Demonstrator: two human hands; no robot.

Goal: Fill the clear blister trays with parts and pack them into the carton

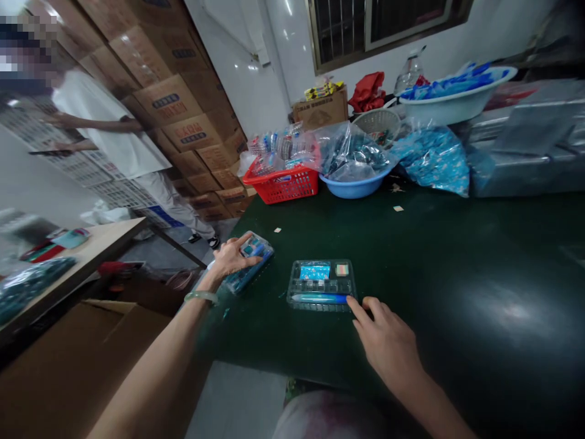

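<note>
A clear plastic tray lies in front of me on the dark green table. In it are a blue patterned packet, a small pad of pale coloured paper and a blue pen along the near side. My right hand reaches in from the right, index fingertip at the pen's blue end, the other fingers loosely bent. To the left, my left hand rests with thumb and index finger spread on top of other filled clear trays. Its remaining fingers are partly hidden.
A red basket and a blue basin with plastic bags stand along the back, beside a bag of blue packets. Small paper pieces lie on the green table. At left are a person, stacked cartons and another table.
</note>
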